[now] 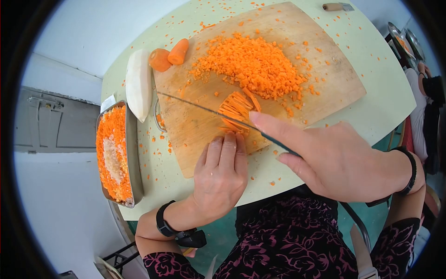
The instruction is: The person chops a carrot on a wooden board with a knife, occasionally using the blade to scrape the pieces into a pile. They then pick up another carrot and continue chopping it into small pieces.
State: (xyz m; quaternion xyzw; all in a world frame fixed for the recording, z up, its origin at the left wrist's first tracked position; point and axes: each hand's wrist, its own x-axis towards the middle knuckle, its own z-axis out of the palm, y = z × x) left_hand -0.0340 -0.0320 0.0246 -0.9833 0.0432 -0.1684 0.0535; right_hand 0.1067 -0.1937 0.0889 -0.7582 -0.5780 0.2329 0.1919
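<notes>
My right hand is wrapped round the handle of a knife, whose blade points up and left across a bundle of carrot strips. The fingertips of my left hand press together on the near end of the strips. Both rest over a wooden cutting board. Beyond the strips lies a large heap of diced carrot. Two carrot pieces sit at the board's upper left corner, beside a long peeled white radish.
A metal tray of diced orange and pale food stands at the table's left edge. A small wooden-handled tool lies at the far right of the pale green table. Another person's hand shows near bowls at the right.
</notes>
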